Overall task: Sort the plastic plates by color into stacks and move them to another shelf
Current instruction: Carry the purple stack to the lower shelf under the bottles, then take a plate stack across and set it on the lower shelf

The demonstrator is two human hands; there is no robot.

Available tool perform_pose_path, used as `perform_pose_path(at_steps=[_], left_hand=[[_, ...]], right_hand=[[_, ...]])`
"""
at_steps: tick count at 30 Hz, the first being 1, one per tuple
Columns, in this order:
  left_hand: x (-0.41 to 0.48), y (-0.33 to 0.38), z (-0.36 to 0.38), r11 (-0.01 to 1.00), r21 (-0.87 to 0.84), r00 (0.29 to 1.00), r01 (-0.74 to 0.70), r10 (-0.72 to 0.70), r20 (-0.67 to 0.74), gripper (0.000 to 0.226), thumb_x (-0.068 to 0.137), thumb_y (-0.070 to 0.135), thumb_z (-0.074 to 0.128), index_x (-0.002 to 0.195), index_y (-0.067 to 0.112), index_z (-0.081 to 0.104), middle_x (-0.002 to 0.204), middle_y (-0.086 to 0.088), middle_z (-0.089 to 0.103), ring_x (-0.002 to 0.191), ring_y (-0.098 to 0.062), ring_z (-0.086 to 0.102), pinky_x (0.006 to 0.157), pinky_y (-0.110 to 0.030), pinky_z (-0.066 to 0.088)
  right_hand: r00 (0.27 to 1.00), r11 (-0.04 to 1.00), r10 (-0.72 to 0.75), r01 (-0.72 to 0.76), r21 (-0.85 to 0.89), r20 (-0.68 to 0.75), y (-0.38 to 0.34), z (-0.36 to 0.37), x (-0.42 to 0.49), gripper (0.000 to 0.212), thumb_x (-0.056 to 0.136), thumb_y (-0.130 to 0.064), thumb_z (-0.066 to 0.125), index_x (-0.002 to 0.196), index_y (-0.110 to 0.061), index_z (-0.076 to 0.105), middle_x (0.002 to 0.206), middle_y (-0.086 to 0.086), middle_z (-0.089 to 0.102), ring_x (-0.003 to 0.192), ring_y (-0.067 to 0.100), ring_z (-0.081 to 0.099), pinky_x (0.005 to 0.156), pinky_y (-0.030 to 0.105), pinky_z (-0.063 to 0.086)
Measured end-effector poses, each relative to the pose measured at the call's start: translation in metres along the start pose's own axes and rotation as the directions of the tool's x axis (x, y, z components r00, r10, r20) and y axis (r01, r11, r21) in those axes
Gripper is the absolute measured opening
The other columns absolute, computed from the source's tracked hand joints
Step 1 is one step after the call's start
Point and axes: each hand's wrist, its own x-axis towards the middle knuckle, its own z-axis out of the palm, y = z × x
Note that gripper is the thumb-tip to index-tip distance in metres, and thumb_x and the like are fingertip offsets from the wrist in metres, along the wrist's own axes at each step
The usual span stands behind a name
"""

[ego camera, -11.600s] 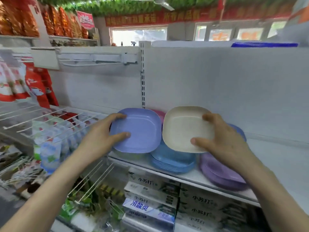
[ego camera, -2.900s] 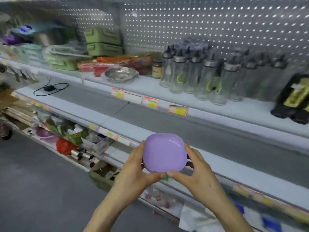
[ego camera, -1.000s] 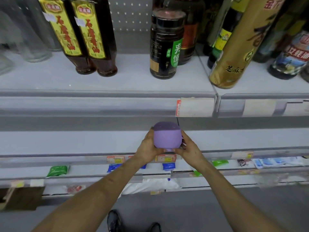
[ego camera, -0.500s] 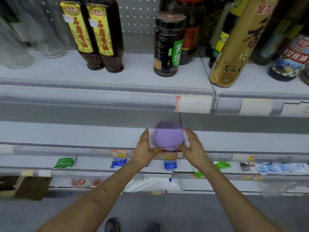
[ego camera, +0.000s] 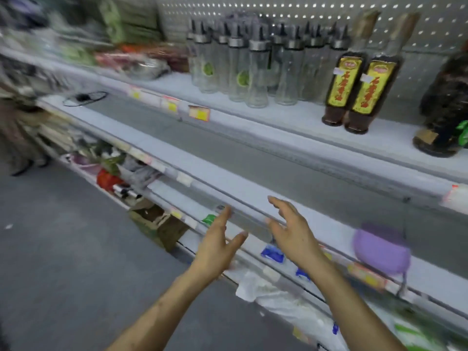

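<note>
two empty hands, one purple stack on the shelf

both hands hang in the air in front of the middle shelf [ego camera: 253, 188], palms turned toward each other with a gap between them. the left hand [ego camera: 217, 245] has its fingers straight and close together, thumb spread out to the side, and it grips nothing. the right hand [ego camera: 293, 233] is spread loosely, fingers slightly curled and apart, and it too has hold of nothing. neither hand touches the shelf edge or the other hand.

the purple plates [ego camera: 381, 249] sit on that same middle shelf, off to the right of the right hand and well apart from it, close to the front edge. they are turned bottom up; blur hides how many are in the stack. a thin upright wire stands just beside them on the right.

on the shelf above [ego camera: 291, 115], a cluster of clear glass dispenser bottles [ego camera: 253, 62] with dark spouts stands near the pegboard back wall [ego camera: 304, 11]. two dark sauce bottles [ego camera: 354, 82] with yellow labels stand side by side to the right of them, and a dark jar [ego camera: 443, 115] stands further right at the frame edge. a black cable [ego camera: 84, 98] lies coiled on the far left of the middle shelf. lower shelves hold blurred packets, and the grey floor [ego camera: 63, 249] fills the lower left.
</note>
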Motion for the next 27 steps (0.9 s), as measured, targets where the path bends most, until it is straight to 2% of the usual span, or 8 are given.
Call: perform_pose_path(at_steps=[3, 5, 8, 11, 15, 19, 22, 27], left_hand=[[-0.054, -0.020, -0.091, 0.999, -0.010, 0.979, 0.032, -0.034, -0.201, 0.077, 0.093, 0.054, 0.064, 0.159, 0.035, 0.029, 0.158, 0.018, 0.040, 0.141, 0.005, 0.039, 0.117, -0.028, 0.037], [-0.100, -0.030, -0.150, 0.998, -0.009, 0.943, 0.061, -0.061, -0.328, 0.067, 0.096, 0.046, 0.067, 0.153, 0.046, 0.032, 0.149, 0.027, 0.045, 0.132, 0.016, 0.042, 0.109, -0.014, 0.037], [-0.164, -0.046, -0.226, 0.988, -0.021, 0.850, 0.152, -0.142, -0.507, 0.077, 0.095, 0.053, 0.065, 0.159, 0.037, 0.027, 0.159, 0.020, 0.038, 0.139, -0.003, 0.045, 0.114, -0.031, 0.041], [-0.229, -0.058, -0.288, 0.973, -0.066, 0.717, 0.223, -0.209, -0.665, 0.078, 0.094, 0.051, 0.066, 0.160, 0.033, 0.028, 0.160, 0.017, 0.038, 0.139, -0.004, 0.046, 0.116, -0.035, 0.042], [-0.305, -0.070, -0.356, 0.952, -0.093, 0.512, 0.291, -0.237, -0.826, 0.078, 0.093, 0.052, 0.067, 0.158, 0.028, 0.033, 0.158, 0.013, 0.042, 0.140, 0.004, 0.042, 0.118, -0.034, 0.039], [-0.382, -0.076, -0.398, 0.910, -0.114, 0.242, 0.399, -0.224, -0.944, 0.082, 0.086, 0.062, 0.061, 0.156, 0.027, 0.038, 0.156, 0.018, 0.043, 0.141, 0.004, 0.042, 0.117, -0.037, 0.040], [-0.429, -0.072, -0.412, 0.869, -0.173, 0.036, 0.464, -0.214, -0.976, 0.079, 0.086, 0.064, 0.059, 0.155, 0.032, 0.039, 0.154, 0.022, 0.044, 0.139, 0.005, 0.044, 0.116, -0.036, 0.042], [-0.487, -0.052, -0.412, 0.776, -0.289, -0.269, 0.561, -0.159, -0.950, 0.079, 0.083, 0.071, 0.055, 0.153, 0.044, 0.033, 0.157, 0.023, 0.039, 0.142, 0.003, 0.041, 0.118, -0.037, 0.039]], right_hand=[[0.984, 0.988, -0.139, 0.131, 0.080, 0.113, -0.077, 0.065, -0.003, 0.045, 0.100, -0.028, 0.063, 0.144, -0.028, 0.053, 0.144, -0.014, 0.053, 0.132, 0.004, 0.051, 0.114, 0.034, 0.041], [0.951, 0.967, -0.238, 0.212, 0.144, 0.200, -0.135, 0.106, -0.015, 0.043, 0.100, -0.029, 0.063, 0.142, -0.032, 0.054, 0.141, -0.018, 0.054, 0.129, -0.001, 0.051, 0.112, 0.028, 0.042], [0.861, 0.908, -0.407, 0.346, 0.235, 0.304, -0.214, 0.164, -0.033, 0.040, 0.100, -0.029, 0.063, 0.138, -0.038, 0.056, 0.137, -0.022, 0.054, 0.121, -0.015, 0.049, 0.102, 0.010, 0.039], [0.746, 0.844, -0.526, 0.402, 0.354, 0.407, -0.287, 0.220, -0.060, 0.045, 0.099, -0.032, 0.064, 0.143, -0.035, 0.055, 0.141, -0.020, 0.054, 0.127, -0.009, 0.050, 0.108, 0.020, 0.042], [0.515, 0.729, -0.684, 0.465, 0.502, 0.517, -0.375, 0.288, -0.101, 0.045, 0.101, -0.031, 0.063, 0.144, -0.035, 0.053, 0.138, -0.025, 0.053, 0.128, -0.010, 0.048, 0.107, 0.013, 0.038], [0.258, 0.609, -0.788, 0.455, 0.650, 0.559, -0.452, 0.351, -0.145, 0.043, 0.100, -0.032, 0.064, 0.142, -0.037, 0.054, 0.137, -0.027, 0.054, 0.128, -0.011, 0.049, 0.107, 0.014, 0.041], [0.048, 0.523, -0.836, 0.374, 0.766, 0.547, -0.499, 0.391, -0.182, 0.042, 0.101, -0.031, 0.064, 0.142, -0.037, 0.055, 0.138, -0.026, 0.055, 0.130, -0.007, 0.050, 0.109, 0.025, 0.044], [-0.298, 0.411, -0.836, 0.216, 0.886, 0.461, -0.557, 0.435, -0.243, 0.043, 0.101, -0.037, 0.062, 0.142, -0.042, 0.053, 0.140, -0.029, 0.052, 0.131, -0.005, 0.050, 0.109, 0.028, 0.045]])
